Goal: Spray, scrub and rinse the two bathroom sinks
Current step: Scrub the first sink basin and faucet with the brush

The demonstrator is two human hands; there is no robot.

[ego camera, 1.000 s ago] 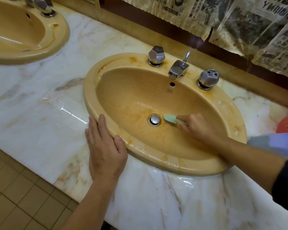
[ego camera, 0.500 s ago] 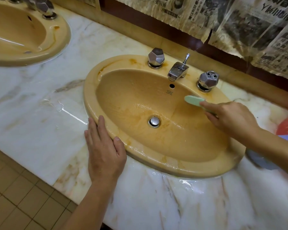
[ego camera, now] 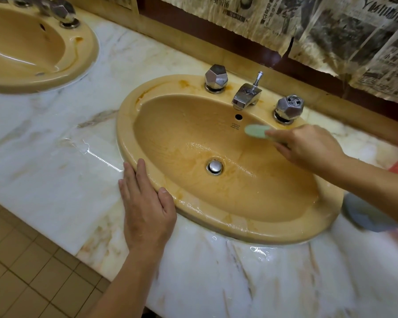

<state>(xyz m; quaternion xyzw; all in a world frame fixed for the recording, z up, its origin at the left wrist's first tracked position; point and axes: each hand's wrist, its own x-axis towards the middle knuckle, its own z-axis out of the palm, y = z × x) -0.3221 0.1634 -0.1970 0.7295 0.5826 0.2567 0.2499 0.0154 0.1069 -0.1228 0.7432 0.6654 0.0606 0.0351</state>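
From the head camera, looking down, a yellow oval sink sits in a shiny white marble surface with brown and grey streaks. The bowl is smooth and wet, with orange stains on its wall and along its rim. A round silver drain plug sits at the bottom.

The right hand reaches into the bowl from the right. Its grip is pinched around a pale green scrubber, soft-looking with a rounded end. The scrubber touches the back wall of the bowl, just under the small round overflow hole and below the faucet.

The left hand lies flat on the surface at the near left edge of the sink. Its fingers are straight and close together, and the thumb rests on the rim. It holds nothing.

Two chunky silver knobs with flat sides stand on the rim, a left knob and a right knob, one on each side of the faucet.

A second yellow sink of the same shape sits well apart at the top left. Wrinkled old newspaper hangs on the wall behind. Small square tan tiles cover the floor. Something blue and blurry lies under the right arm; I cannot tell what it is.
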